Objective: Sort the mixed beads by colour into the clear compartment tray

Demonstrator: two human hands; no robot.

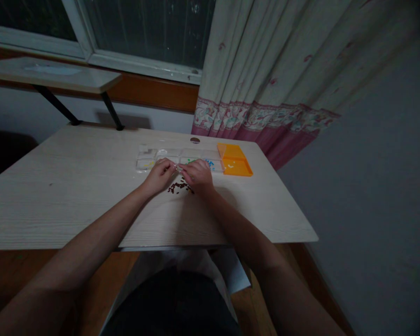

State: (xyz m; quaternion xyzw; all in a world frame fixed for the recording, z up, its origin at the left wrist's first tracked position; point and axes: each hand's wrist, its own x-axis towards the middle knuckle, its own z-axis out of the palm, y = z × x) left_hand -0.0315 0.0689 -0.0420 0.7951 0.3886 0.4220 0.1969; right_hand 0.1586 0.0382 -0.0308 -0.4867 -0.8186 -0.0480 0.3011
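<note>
My left hand (161, 174) and my right hand (199, 175) meet over the desk, fingertips pinched close together. Between them is something small and pale that I cannot make out. Just below lies a loose pile of small dark brown pieces (178, 186). Behind my hands are clear plastic boxes (168, 152) with their lids up; yellow, green and blue bits (210, 164) show inside, partly covered by my hands. To the right stands an opened orange box (243, 169) with a few pale pieces in it.
The light wooden desk (91, 186) has a round hole cover (195, 140) near its back edge. A raised shelf (73, 79) on black legs stands at the back left. Beyond are a window and a long curtain (259, 84); a wall rises at the right.
</note>
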